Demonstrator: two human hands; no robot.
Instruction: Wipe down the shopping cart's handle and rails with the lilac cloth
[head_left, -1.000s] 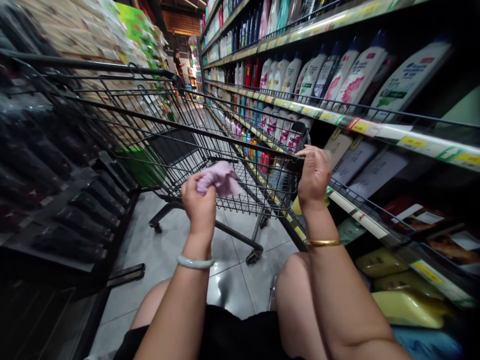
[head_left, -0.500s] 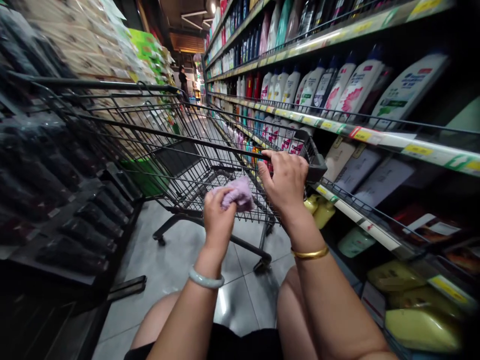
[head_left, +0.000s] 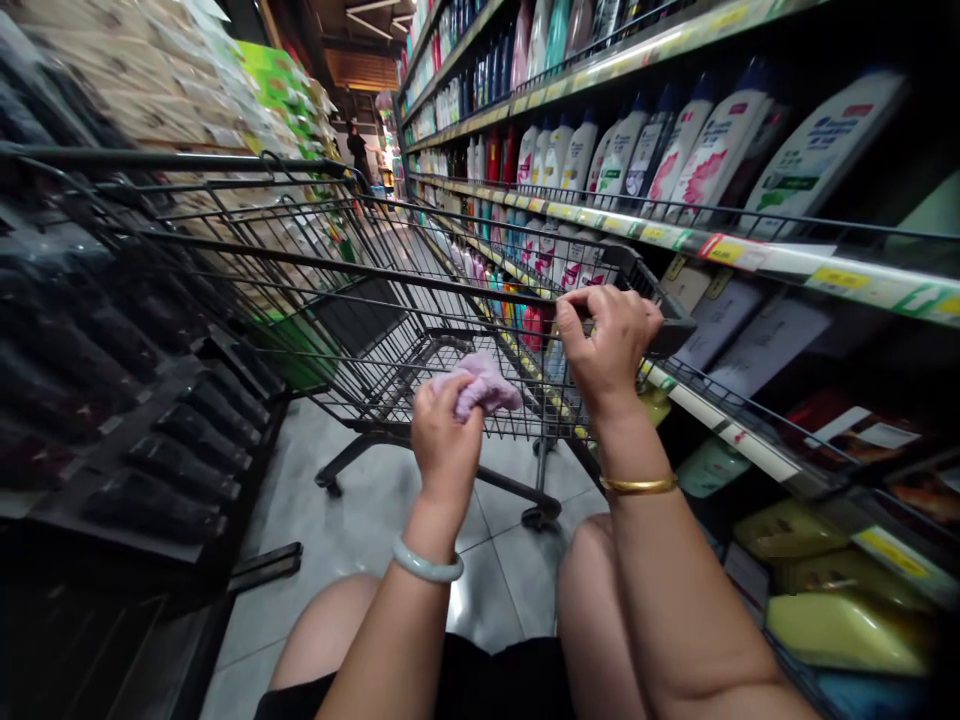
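Head view, forward and down, hands near

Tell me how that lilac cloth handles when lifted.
The lilac cloth is probably floppy, bunching into soft folds in the left hand. It looks light, held in a pinch. Its uneven shape seems unlikely to roll.

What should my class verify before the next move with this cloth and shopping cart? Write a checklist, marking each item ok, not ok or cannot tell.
1. Left hand holds the pale purple cloth: ok, bunched in its fingers.
2. Right hand touches the shopping cart: ok, at the top edge; how firmly, cannot tell.
3. Cloth touches the cart's wires: cannot tell, the angle hides any gap.
4. Wrists free of jewellery: not ok, a pale bangle on the left, a gold bangle on the right.
5. Cart braked: cannot tell, no brake is visible.
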